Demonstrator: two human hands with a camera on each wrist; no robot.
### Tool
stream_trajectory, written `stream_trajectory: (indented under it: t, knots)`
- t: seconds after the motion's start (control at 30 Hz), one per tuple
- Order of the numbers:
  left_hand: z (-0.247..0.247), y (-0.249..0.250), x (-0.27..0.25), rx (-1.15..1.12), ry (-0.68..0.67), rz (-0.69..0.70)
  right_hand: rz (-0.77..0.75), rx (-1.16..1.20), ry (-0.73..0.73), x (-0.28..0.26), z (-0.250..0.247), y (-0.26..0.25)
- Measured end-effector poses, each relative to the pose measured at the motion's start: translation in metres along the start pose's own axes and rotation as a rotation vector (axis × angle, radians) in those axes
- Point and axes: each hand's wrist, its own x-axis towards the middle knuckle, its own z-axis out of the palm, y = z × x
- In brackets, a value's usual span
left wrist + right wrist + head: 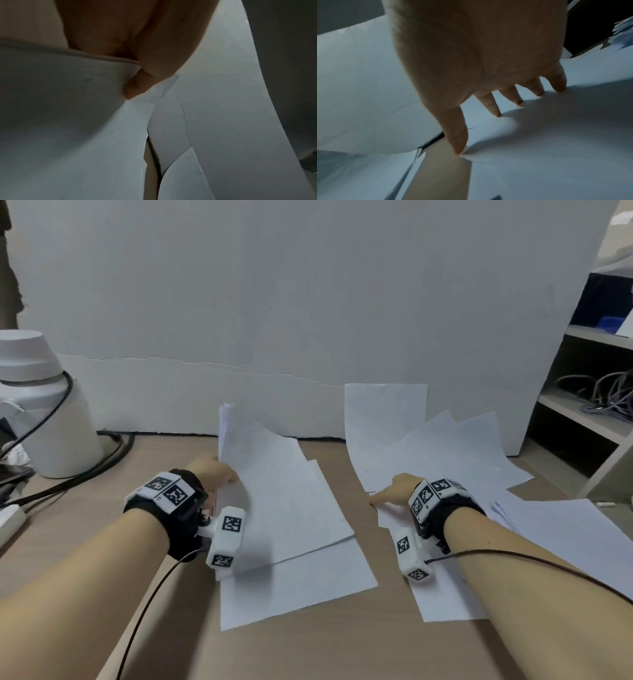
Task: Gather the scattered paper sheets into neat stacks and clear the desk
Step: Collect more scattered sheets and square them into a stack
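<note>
White paper sheets lie scattered over a wooden desk (113,542). My left hand (215,472) pinches the left edge of a small stack of sheets (287,491) and lifts that side, so the far corner curls up; in the left wrist view the thumb (137,86) lies on the raised stack of sheets (68,121). A single sheet (294,583) lies flat under the stack. My right hand (394,491) rests with straight, spread fingers (489,106) on the overlapping sheets (438,453) at the right, its thumb at their left edge. More sheets (565,529) lie beyond my right forearm.
A white board (274,302) stands along the desk's back edge; one sheet leans against it. A white cylindrical device (37,405) with black cables (113,453) stands at the left. A shelf unit (589,392) holding cables stands at the right.
</note>
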Motion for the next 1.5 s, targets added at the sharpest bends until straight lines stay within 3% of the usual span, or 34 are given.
stream_trajectory:
  t: [0.2,0.4,0.53,0.67,1.03,1.2,1.5]
  knots:
    - [-0.019,0.017,-0.017,-0.151,-0.011,0.13,-0.031,-0.082,-0.021,-0.007,0.002,-0.005]
    - [-0.022,0.014,-0.009,-0.363,0.098,0.068,-0.029,-0.037,0.028,-0.009,0.004,-0.015]
    - [-0.01,-0.002,0.0,-0.323,0.118,-0.103,0.012,-0.079,0.117,-0.009,0.003,-0.029]
    - [0.008,-0.014,-0.009,-0.283,0.085,-0.147,0.027,-0.138,0.134,-0.006,0.005,-0.045]
    - [0.011,-0.022,-0.005,-0.263,0.112,-0.053,-0.054,-0.158,0.194,0.003,-0.003,-0.064]
    - [0.011,-0.024,-0.001,-0.295,0.118,-0.033,-0.104,-0.241,0.315,0.006,-0.001,-0.055]
    - [0.012,-0.024,-0.003,-0.235,0.107,-0.011,-0.007,-0.04,0.422,0.001,-0.011,-0.047]
